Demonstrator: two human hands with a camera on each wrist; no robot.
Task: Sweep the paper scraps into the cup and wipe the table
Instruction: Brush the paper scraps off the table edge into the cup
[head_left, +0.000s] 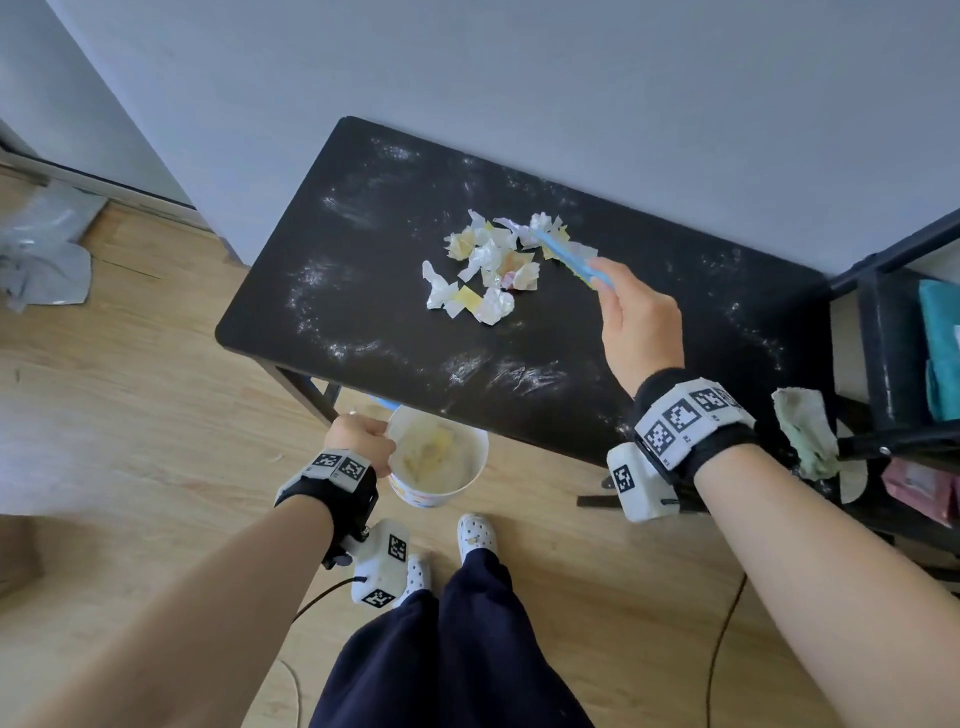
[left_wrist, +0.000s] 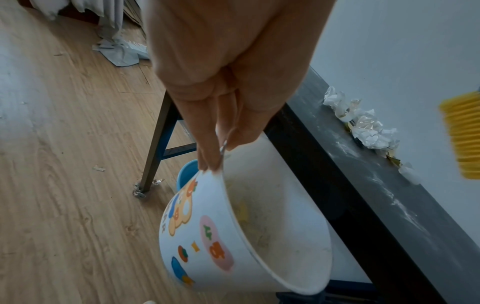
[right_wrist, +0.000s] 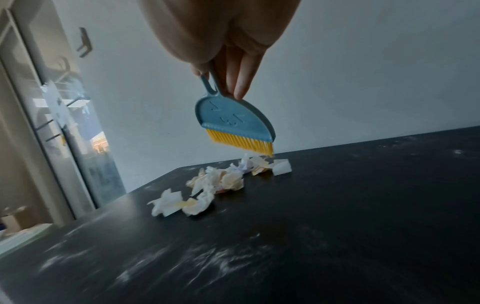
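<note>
Brush over the scraps, cup waiting below the counter's near edge.

Head view: right hand (head_left: 641, 325) grips a small brush (head_left: 566, 253) above paper scraps (head_left: 480, 267) mid-counter (head_left: 363, 291). Left wrist view: left hand (left_wrist: 228, 86) pinches the cup (left_wrist: 233, 242) rim. Right wrist view: bristles just over the far scraps.

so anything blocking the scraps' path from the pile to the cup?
Nothing visible. Only bare, dusty table lies between the paper scraps and the near edge, where the left hand holds the cup just below it.
</note>
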